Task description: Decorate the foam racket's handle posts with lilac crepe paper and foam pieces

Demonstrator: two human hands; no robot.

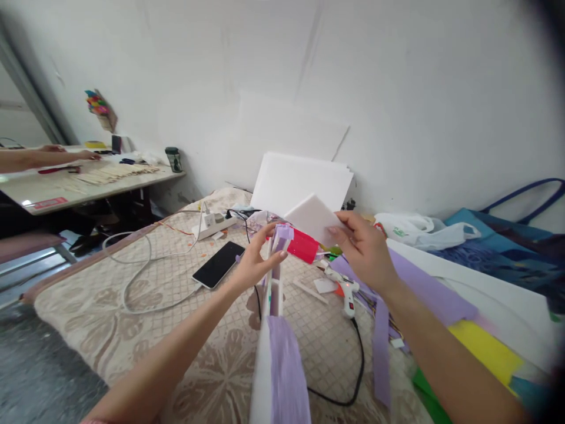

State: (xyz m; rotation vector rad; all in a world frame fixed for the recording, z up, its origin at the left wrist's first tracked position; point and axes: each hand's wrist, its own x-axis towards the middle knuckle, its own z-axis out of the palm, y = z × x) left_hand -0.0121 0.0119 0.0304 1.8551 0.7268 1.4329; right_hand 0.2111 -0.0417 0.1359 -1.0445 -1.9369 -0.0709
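My left hand [260,257] grips the far end of a long, narrow white foam-board piece [260,371] that has purple paper [286,365] over part of it. Between thumb and fingers of my right hand [362,247] is a flat white foam board [314,217], tilted above the table. A red piece [302,246] sits just beyond my left thumb, below the foam board; whether it is joined to the narrow piece I cannot tell. Under my right hand lies a white glue gun [348,294] with a small red light on.
A black phone [218,265] and a white power strip [214,224] with cables lie left. White boards [300,179] lean on the wall. To the right are purple sheets [428,288], a yellow sheet [485,350] and a plastic bag [419,229]. Another person's arm [39,159] reaches over a second table [101,191].
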